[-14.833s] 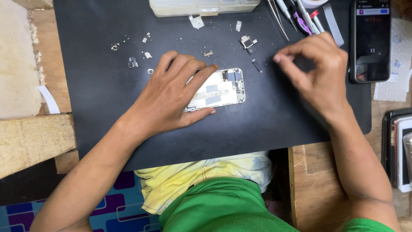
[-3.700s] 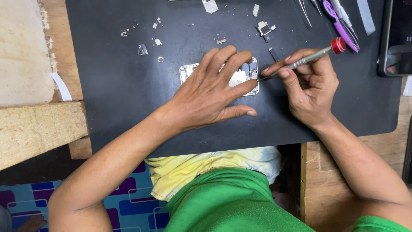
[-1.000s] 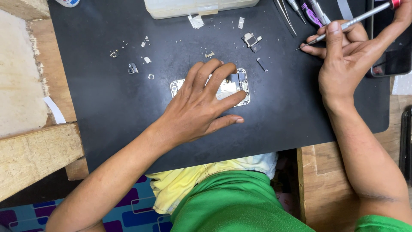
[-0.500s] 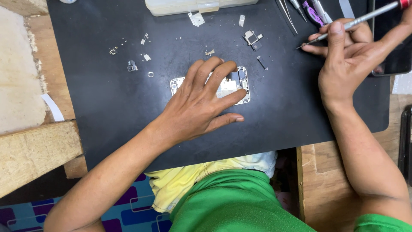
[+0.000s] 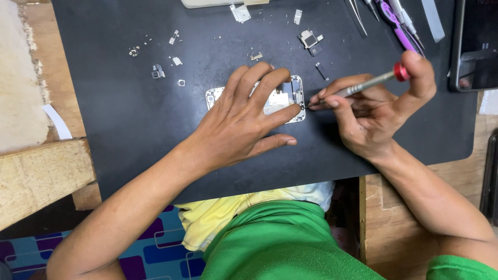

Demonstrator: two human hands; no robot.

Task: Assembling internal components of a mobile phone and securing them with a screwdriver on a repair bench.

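- Below us, our left hand [image 5: 238, 127] lies flat with fingers spread over an opened phone [image 5: 290, 93], pressing it onto a black mat [image 5: 129, 129]; the hand grips nothing, it only presses down.
- The phone sits near the middle of the mat, silver-framed, its insides bare: pale metal plates and small dark parts show between our fingers.
- Our right hand [image 5: 373, 114] pinches a slim screwdriver [image 5: 363, 86] with a red cap, fingers closed around the shaft, forefinger on the cap, tip touching the phone's right edge.
- Tiny loose metal parts [image 5: 155, 71] lie scattered on the mat above the phone.
- Tweezers and a purple tool [image 5: 397, 23] rest at the mat's top right, beside a dark phone [image 5: 474, 46].
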